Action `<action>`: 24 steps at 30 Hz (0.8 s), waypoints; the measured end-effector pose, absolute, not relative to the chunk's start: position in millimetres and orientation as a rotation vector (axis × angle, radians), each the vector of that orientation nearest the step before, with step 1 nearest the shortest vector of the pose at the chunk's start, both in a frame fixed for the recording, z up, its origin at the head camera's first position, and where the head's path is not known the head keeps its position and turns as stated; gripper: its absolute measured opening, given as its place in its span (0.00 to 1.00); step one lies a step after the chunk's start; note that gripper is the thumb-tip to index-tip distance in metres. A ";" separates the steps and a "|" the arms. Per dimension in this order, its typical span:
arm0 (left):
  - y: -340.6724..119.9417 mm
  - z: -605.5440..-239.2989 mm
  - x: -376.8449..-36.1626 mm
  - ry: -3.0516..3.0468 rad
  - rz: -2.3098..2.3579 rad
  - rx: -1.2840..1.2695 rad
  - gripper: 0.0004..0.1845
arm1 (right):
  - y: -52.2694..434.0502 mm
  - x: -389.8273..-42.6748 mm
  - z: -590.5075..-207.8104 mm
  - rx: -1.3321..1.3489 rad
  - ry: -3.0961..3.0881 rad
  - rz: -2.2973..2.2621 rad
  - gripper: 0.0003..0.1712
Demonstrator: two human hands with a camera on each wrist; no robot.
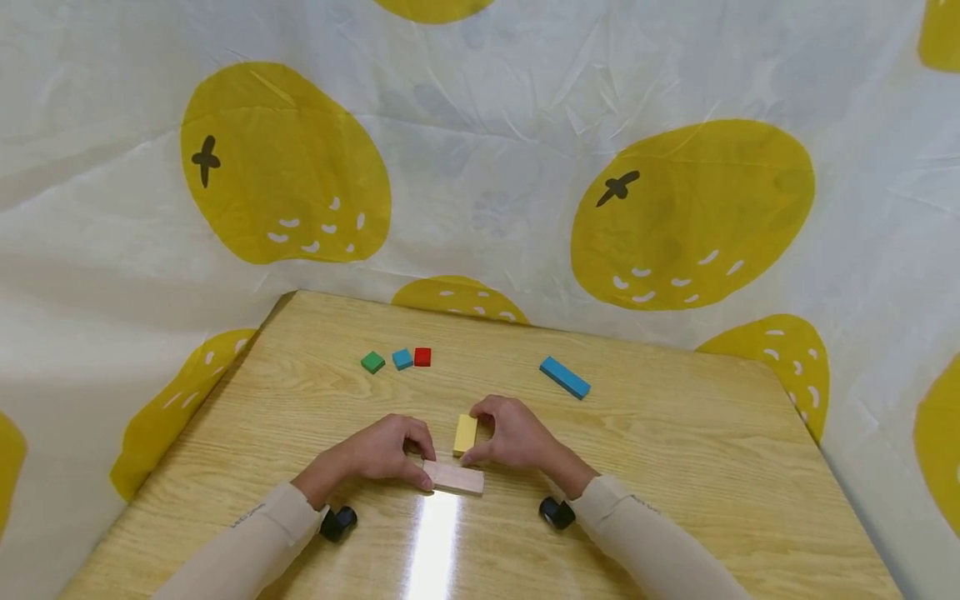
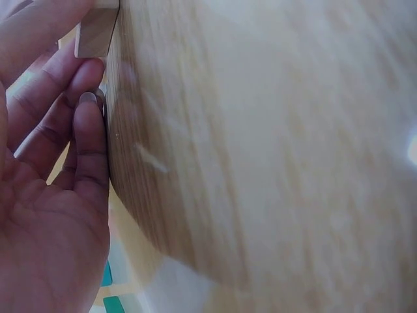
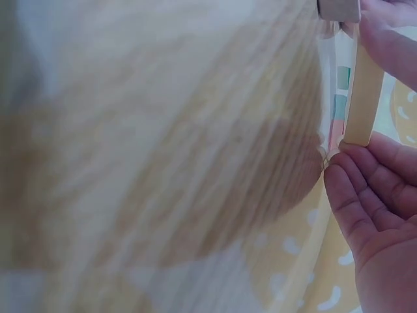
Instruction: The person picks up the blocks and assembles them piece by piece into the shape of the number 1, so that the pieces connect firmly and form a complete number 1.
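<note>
My left hand [image 1: 384, 450] grips the left end of a pale pinkish wooden block [image 1: 455, 478], thumb on the near side and fingers on the far side. The block lies crosswise on the table. In the left wrist view the end of the pale block [image 2: 96, 34] shows beside the fingers. With thumb and fingertips, my right hand [image 1: 517, 435] pinches a yellow block [image 1: 465, 436] at its near and far ends. The yellow block points away from me, just behind the pale one. In the right wrist view the yellow block [image 3: 365, 94] spans from thumb to fingertips.
Toward the back left of the wooden table [image 1: 697, 467] sit small green [image 1: 372, 362], light blue [image 1: 402, 359] and red [image 1: 423, 357] blocks. A long blue block [image 1: 565, 377] lies at the back right. A fruit-patterned curtain [image 1: 480, 167] hangs behind the table.
</note>
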State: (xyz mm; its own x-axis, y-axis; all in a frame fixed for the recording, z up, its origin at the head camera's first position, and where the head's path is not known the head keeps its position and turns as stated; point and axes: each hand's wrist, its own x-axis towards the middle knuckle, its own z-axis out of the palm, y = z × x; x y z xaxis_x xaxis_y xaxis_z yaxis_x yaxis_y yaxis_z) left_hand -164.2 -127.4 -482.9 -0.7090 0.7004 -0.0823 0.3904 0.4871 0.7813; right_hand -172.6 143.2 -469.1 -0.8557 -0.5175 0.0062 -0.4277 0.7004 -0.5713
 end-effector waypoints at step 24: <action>-127.2 -482.1 -164.8 2.357 1.065 0.910 0.11 | 136.9 -168.3 -467.6 -0.841 2.792 -0.796 0.39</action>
State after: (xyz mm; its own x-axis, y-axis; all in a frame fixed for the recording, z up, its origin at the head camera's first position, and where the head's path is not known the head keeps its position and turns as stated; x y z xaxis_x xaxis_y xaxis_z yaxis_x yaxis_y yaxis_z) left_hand -164.8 -127.2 -482.1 -0.7098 0.6990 -0.0871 0.3968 0.4989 0.7705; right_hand -168.3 136.9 -467.6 -0.8386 -0.5435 0.0365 -0.4810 0.7074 -0.5180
